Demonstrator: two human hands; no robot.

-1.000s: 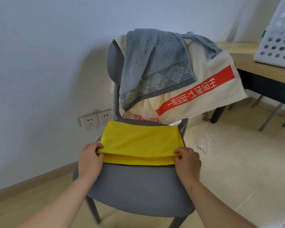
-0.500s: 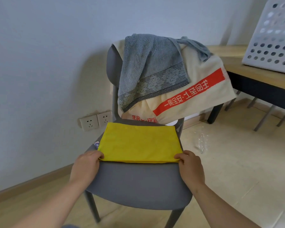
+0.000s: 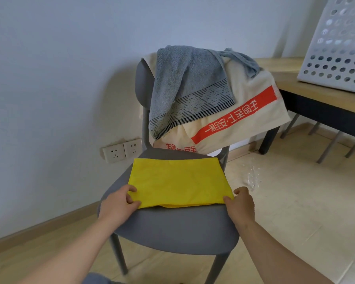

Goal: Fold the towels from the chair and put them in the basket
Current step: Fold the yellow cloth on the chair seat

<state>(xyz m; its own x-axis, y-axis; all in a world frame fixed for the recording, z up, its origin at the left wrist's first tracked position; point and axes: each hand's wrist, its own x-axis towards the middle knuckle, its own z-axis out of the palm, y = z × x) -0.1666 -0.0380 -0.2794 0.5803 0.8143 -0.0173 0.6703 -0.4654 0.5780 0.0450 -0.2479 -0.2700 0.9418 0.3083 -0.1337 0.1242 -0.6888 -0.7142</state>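
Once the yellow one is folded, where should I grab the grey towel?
Take the grey towel at its fold over the chair back, from above. It lies draped on top of the cream towel, so lifting there should likely free it alone.

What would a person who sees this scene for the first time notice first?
The bright yellow towel lies folded flat on the seat of the grey chair, with the left hand and the right hand gripping its near corners. Over the chair's backrest hangs a grey towel on top of a cream towel with a red band. At the right, a white perforated basket rests on a wooden table.
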